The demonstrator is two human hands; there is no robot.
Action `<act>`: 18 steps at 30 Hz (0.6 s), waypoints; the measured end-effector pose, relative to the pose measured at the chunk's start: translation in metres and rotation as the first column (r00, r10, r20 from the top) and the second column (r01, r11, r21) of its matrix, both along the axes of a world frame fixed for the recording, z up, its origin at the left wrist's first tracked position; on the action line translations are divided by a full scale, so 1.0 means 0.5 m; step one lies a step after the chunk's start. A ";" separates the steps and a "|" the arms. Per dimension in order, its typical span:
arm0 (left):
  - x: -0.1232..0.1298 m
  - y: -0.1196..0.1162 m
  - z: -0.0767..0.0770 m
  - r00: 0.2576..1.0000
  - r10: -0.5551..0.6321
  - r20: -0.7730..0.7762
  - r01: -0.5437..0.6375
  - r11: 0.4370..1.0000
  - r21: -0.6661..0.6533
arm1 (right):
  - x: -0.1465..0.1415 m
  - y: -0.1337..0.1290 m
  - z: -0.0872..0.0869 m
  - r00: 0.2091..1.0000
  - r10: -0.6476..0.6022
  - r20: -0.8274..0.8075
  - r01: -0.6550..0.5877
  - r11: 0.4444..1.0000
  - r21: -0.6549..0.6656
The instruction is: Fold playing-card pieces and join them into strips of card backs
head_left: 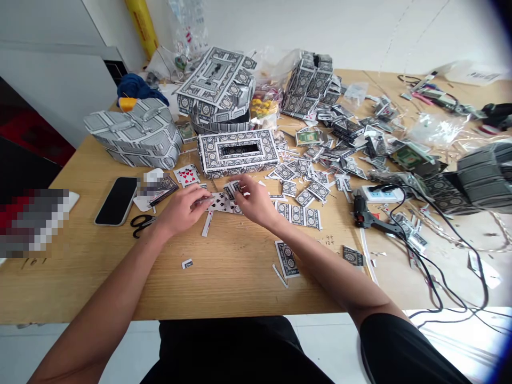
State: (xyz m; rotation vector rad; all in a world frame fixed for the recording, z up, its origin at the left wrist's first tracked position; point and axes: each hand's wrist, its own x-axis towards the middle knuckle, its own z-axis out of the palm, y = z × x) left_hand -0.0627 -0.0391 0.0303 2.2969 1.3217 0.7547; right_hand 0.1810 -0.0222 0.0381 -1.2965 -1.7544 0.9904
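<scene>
My left hand [184,209] pinches the left end of a strip of playing cards [219,202], whose spade faces show upward. At the strip's right end my right hand [255,200] is closed on a small cut card piece [231,189] with a patterned back; its fingertips touch the strip too. Just behind the hands stands a box made of cards [206,152] with a slot in its top. A joined row of card pieces [298,215] lies to the right of my right hand. Near my left forearm are black scissors [141,224], partly hidden by it.
A phone [117,201] lies at left. Behind are card-woven bags [138,133] and a lidded card box [216,82]. Loose card pieces [340,130] heap at right. A glue gun [372,218], a power strip [382,193] and black cables [434,240] lie at the right.
</scene>
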 end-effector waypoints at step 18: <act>0.014 -0.012 0.017 0.855 0.349 0.384 -0.260 0.929 -0.264 | 0.001 -0.006 -0.012 0.990 0.104 0.092 -0.114 0.988 0.108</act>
